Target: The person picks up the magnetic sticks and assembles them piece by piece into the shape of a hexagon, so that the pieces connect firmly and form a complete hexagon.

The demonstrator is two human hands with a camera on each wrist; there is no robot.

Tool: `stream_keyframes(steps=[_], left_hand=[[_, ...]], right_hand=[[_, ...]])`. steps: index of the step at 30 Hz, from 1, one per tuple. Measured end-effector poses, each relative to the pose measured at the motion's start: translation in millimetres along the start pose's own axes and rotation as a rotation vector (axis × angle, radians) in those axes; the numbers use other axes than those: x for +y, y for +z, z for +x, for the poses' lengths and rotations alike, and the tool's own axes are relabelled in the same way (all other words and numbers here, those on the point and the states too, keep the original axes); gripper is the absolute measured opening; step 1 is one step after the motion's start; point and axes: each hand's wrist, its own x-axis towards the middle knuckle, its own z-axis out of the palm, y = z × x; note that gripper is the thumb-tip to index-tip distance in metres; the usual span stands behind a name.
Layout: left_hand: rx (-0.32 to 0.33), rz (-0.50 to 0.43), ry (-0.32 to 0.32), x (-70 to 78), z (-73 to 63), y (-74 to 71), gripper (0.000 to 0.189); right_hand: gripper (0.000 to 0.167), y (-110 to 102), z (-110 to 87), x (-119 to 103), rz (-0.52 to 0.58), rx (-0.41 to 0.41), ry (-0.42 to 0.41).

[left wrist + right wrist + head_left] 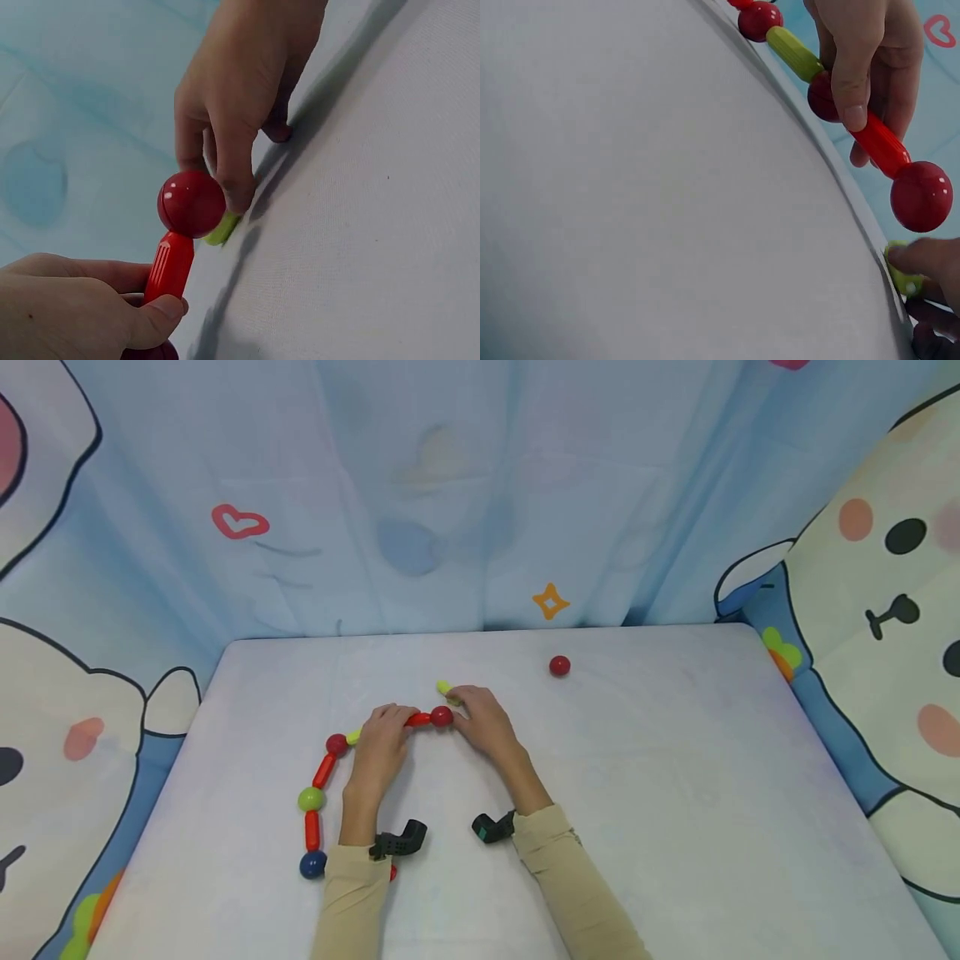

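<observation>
My left hand (381,747) pinches a red rod (169,266) between thumb and fingers. A dark red ball (441,717) sits on that rod's right end, and another dark red ball (823,97) joins its other end, under the hand. From there the ball-and-rod chain runs left through a yellow-green rod (795,54), then bends down past a green ball (311,799) to a blue ball (312,864). With its fingertips my right hand (483,722) pinches a loose yellow-green rod (444,687), just behind the end ball and apart from it.
A single dark red ball (559,666) lies near the back of the white-covered table (675,777). Something red (393,872) shows beside the left sleeve, mostly hidden. A blue printed curtain (450,510) hangs behind the table.
</observation>
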Motion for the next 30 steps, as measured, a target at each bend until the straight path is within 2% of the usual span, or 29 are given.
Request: stream_keyframes(steps=[3,6,11,14,17,23,30], left_hand=[[0.003,-0.006,-0.005,0.2,0.6,1.1,0.037],[0.006,-0.011,-0.014,-0.2,0.9,2.6,0.038],[0.01,-0.002,-0.007,-2.8,0.8,4.5,0.04],[0.023,0.016,0.001,-4.9,1.4,4.8,0.042],[0.027,0.026,0.005,-6.4,2.0,4.9,0.041],[0.028,0.02,0.002,-6.5,1.4,4.3,0.041],[0.04,0.014,-0.003,-7.7,1.2,3.7,0.043]], right_hand=[[0.017,1,-2.6,2,0.044,0.102,0.058],[0.016,1,-7.8,7,0.153,0.174,0.103],[0.028,-2,-22.1,17,0.488,0.195,0.199],[0.028,-4,-29.0,20,0.595,0.184,0.223],[0.027,-6,-31.6,20,0.617,0.157,0.208],[0.026,-5,-30.9,21,0.593,0.113,0.189],[0.024,-3,-30.7,20,0.584,0.103,0.157]])
